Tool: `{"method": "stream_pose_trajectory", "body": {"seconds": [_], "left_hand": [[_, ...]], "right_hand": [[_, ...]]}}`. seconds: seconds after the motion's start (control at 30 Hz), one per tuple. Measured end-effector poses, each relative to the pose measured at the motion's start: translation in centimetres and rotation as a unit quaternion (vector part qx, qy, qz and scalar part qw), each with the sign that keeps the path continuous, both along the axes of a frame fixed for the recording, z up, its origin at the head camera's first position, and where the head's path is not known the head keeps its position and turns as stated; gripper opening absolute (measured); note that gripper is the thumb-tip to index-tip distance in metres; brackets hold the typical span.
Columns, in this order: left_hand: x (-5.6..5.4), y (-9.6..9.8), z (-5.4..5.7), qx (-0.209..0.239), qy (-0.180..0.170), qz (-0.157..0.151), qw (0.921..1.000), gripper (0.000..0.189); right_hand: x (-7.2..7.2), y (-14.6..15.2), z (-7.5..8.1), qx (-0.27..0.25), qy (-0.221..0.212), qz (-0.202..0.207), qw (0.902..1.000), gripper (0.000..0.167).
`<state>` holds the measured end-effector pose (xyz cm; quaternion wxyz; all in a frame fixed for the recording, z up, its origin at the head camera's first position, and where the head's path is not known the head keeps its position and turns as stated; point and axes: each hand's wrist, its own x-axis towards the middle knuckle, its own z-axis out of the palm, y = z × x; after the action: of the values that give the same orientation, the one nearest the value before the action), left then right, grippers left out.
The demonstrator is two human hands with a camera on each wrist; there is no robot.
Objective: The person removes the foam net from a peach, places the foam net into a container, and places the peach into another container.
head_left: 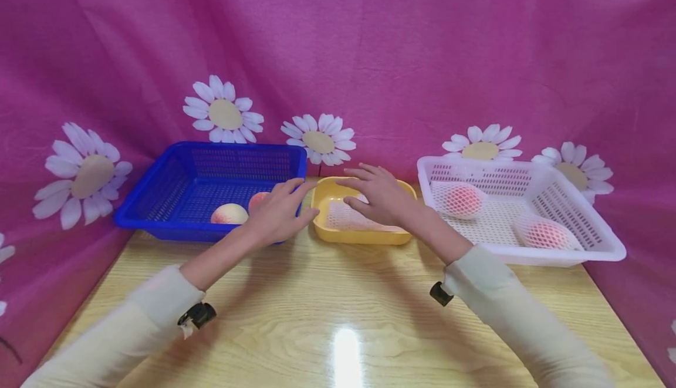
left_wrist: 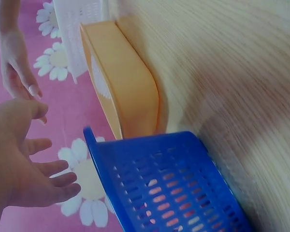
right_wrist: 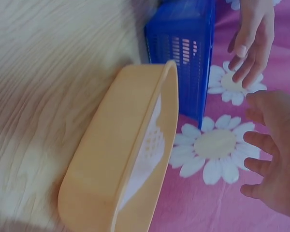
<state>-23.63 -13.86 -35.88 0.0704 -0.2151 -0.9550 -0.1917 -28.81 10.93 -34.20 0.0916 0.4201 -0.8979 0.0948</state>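
Observation:
My left hand hovers over the right side of the blue basket, fingers spread and holding nothing. Beneath it in the basket lie two peaches: a pale one and a redder one, partly covered by the hand. My right hand is held above the yellow tray, its fingers apart and empty. White foam netting lies inside that tray, partly hidden by the hand. In the left wrist view the left hand has loosely bent fingers; the right wrist view shows the right hand likewise.
At the right stands a white basket with two netted peaches, one at the left and one at the front right. A pink flowered cloth hangs behind the wooden table.

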Motion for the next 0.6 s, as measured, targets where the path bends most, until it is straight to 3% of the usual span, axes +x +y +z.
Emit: {"method": "stream_pose_trajectory", "body": {"seconds": [0.37, 0.6], "left_hand": [[0.1, 2.3, 0.0, 0.004, 0.012, -0.029, 0.9995, 0.055], [-0.2, 3.7, 0.0, 0.009, 0.053, -0.061, 0.9967, 0.051]], "right_hand": [[-0.8, 2.8, 0.0, -0.015, -0.022, -0.021, 0.9994, 0.045], [-1.3, 4.6, 0.0, -0.019, -0.025, -0.039, 0.9988, 0.045]]}}
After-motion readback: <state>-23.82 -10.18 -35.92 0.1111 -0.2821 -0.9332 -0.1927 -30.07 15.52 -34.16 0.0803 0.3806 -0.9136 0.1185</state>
